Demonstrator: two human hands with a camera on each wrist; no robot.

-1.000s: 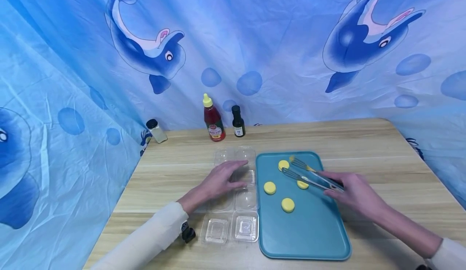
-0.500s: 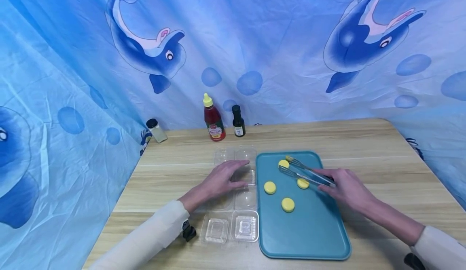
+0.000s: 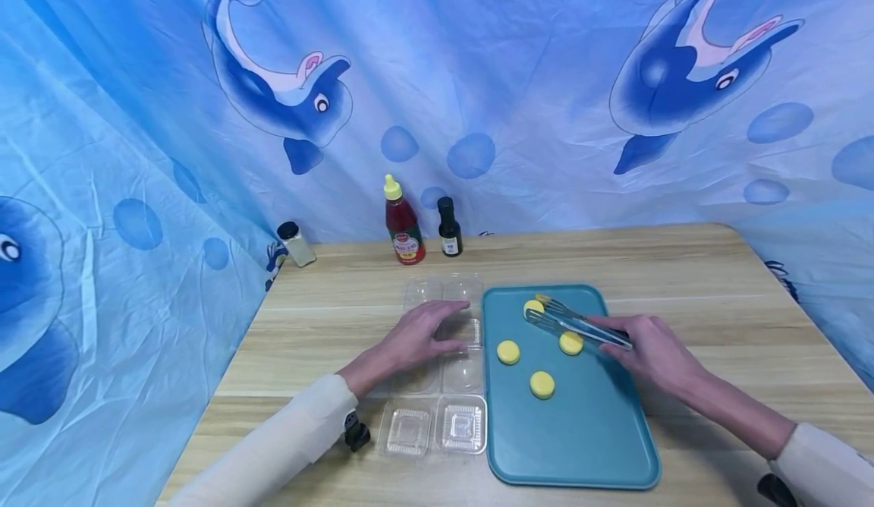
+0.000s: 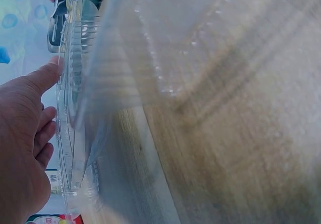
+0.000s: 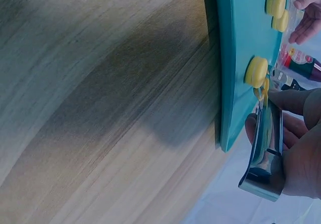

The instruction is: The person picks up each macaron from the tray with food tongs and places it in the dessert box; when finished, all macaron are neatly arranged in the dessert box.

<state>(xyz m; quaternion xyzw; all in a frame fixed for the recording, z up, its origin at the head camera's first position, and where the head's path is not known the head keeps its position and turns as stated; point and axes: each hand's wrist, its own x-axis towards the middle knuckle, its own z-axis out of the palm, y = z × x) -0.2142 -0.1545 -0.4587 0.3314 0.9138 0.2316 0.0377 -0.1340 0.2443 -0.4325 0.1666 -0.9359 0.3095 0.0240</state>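
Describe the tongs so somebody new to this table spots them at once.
On the wooden table, find the teal tray right of the clear plastic containers. Over its far half, the right hand holds the tongs. Unlike the round yellow pieces near them, they are long, shiny metal, with two slotted ends.

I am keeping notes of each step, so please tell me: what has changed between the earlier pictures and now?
The right hand moved the tongs slightly left and narrowed their opening at the farthest yellow disc; whether they grip it, I cannot tell. Nothing was let go. The left hand stayed at the clear containers; the other discs and tray stayed in place.
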